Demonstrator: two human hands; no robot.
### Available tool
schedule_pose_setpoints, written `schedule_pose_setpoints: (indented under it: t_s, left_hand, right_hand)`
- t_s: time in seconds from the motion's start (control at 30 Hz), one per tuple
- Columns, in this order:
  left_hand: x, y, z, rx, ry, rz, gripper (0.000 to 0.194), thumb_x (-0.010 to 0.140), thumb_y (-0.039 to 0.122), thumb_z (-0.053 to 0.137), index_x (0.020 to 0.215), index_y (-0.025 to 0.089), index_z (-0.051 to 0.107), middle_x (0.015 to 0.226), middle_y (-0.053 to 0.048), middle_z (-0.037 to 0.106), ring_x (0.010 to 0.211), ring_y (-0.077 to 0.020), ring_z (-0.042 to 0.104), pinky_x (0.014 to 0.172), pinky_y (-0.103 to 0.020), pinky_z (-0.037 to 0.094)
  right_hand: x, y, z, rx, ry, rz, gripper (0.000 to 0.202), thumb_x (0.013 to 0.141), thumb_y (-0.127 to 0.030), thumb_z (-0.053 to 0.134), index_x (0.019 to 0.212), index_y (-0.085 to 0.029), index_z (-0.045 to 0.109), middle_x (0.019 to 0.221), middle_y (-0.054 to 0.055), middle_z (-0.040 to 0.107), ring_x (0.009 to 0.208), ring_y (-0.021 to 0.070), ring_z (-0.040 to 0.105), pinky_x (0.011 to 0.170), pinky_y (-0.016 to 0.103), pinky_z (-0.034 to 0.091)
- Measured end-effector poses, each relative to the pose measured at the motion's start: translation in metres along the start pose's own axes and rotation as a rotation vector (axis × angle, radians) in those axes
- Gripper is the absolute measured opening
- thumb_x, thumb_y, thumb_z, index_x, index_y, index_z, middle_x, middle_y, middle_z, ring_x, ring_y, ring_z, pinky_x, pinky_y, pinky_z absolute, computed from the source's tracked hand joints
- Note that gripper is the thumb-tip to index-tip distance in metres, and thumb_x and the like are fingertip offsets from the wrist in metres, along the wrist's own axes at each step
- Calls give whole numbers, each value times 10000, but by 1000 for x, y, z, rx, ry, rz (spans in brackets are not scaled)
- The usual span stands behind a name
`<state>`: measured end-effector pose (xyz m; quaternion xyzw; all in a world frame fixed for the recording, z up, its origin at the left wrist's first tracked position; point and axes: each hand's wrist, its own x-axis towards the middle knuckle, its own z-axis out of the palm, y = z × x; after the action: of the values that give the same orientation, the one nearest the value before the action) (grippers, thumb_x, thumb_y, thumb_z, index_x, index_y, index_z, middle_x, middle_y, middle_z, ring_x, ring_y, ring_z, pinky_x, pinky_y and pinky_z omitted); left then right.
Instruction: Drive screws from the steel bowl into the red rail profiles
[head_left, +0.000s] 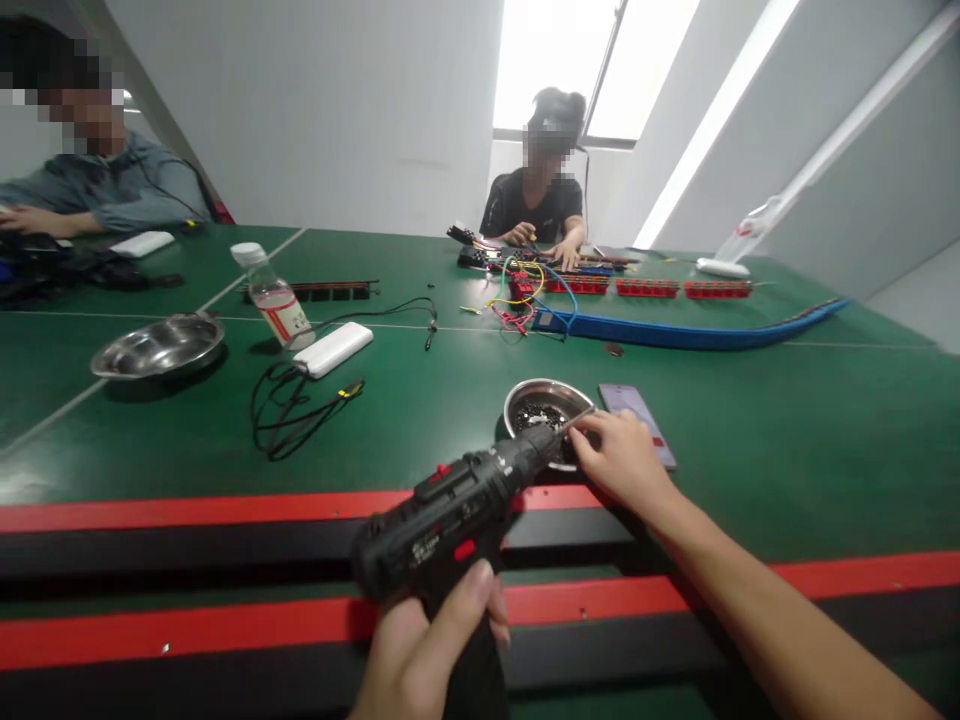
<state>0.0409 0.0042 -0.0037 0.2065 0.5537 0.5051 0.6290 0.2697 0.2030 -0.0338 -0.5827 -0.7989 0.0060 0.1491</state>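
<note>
Drill (457, 510) slants above the red-topped bars (225, 622), reaching over the small bowl (546, 384) | my left hand (424, 655) clasps it, my right hand (624, 458) pinches its bit (580, 416) | looks like I'm readying the bit; next seems to want steadiness

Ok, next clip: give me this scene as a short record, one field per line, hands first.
Left hand: wrapped around the grip of a cordless drill
Right hand: at the tip of the drill bit; whether a screw is pinched there cannot be made out
Nearest container: small metal bowl holding small parts
Beside it: phone, partly hidden by the right hand
Foreground: two red-and-black bars across the green table
View's left: large metal bowl, bottle
Far side: person in a dark shirt, seated
</note>
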Motion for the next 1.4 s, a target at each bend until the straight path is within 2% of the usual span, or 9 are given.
schedule_pose_setpoints:
  t_s: [0.13, 0.23, 0.4, 0.63, 0.83, 1.0, 1.27, 1.4]
  left_hand:
    - [10, 13, 0, -38, -171, 182, 347, 812, 458, 750, 827, 111, 740, 740, -63, 682, 640, -138, 632, 627, -233, 521]
    - [13, 14, 2, -82, -186, 205, 319, 783, 399, 787, 860, 97, 724, 713, -51, 675, 567, -113, 612, 566, -216, 515]
    - [14, 13, 2, -121, -218, 236, 281, 784, 337, 789, 874, 86, 700, 702, -62, 683, 550, -114, 625, 552, -210, 534]
    - [14, 16, 4, -244, -163, 237, 192, 858, 254, 697, 906, 68, 699, 694, -73, 675, 540, -111, 630, 514, -185, 537]
    - [17, 16, 6, -329, -242, 263, 231, 898, 230, 643, 985, 28, 713, 678, -74, 662, 544, -90, 613, 560, -166, 554]
    - [14, 17, 7, -286, -265, 262, 225, 905, 236, 646, 987, 36, 709, 685, -72, 669, 543, -86, 618, 565, -163, 557]
    - [6, 19, 6, -204, -283, 135, 208, 887, 262, 680, 970, 72, 693, 722, -56, 675, 529, -107, 641, 495, -195, 542]
    - [5, 18, 6, -186, -284, 154, 213, 889, 257, 676, 977, 64, 692, 719, -61, 675, 533, -110, 644, 502, -197, 546]
  right_hand:
    - [6, -6, -13, -53, -102, 62, 315, 902, -387, 542, 971, -248, 816, 965, 118, 771, 901, 321, 616, 790, 412, 410]
    - [6, -12, -20, -14, -186, 119, 336, 884, -431, 556, 1024, -271, 815, 1003, 111, 772, 960, 328, 650, 836, 412, 428]
    - [9, -22, -27, -25, -259, 169, 349, 846, -529, 593, 953, -286, 820, 999, 117, 770, 990, 336, 670, 858, 420, 442]
    - [18, -27, -27, -59, -253, 162, 420, 788, -597, 657, 957, -236, 786, 1044, 139, 754, 1020, 338, 665, 900, 439, 433]
    - [30, -28, -18, -39, -234, 103, 364, 728, -483, 754, 984, -224, 752, 1063, 144, 743, 1037, 336, 659, 979, 500, 389]
    - [29, -23, -12, 50, -201, 74, 253, 738, -371, 722, 945, -228, 751, 935, 125, 749, 932, 305, 682, 931, 480, 423]
    - [22, -17, -9, 194, -139, 83, 185, 789, -377, 644, 743, -222, 733, 718, 45, 718, 780, 240, 656, 891, 444, 414]
    - [18, -14, -14, 275, -82, 121, 191, 829, -345, 595, 820, -211, 731, 746, 37, 720, 777, 228, 649, 867, 412, 409]
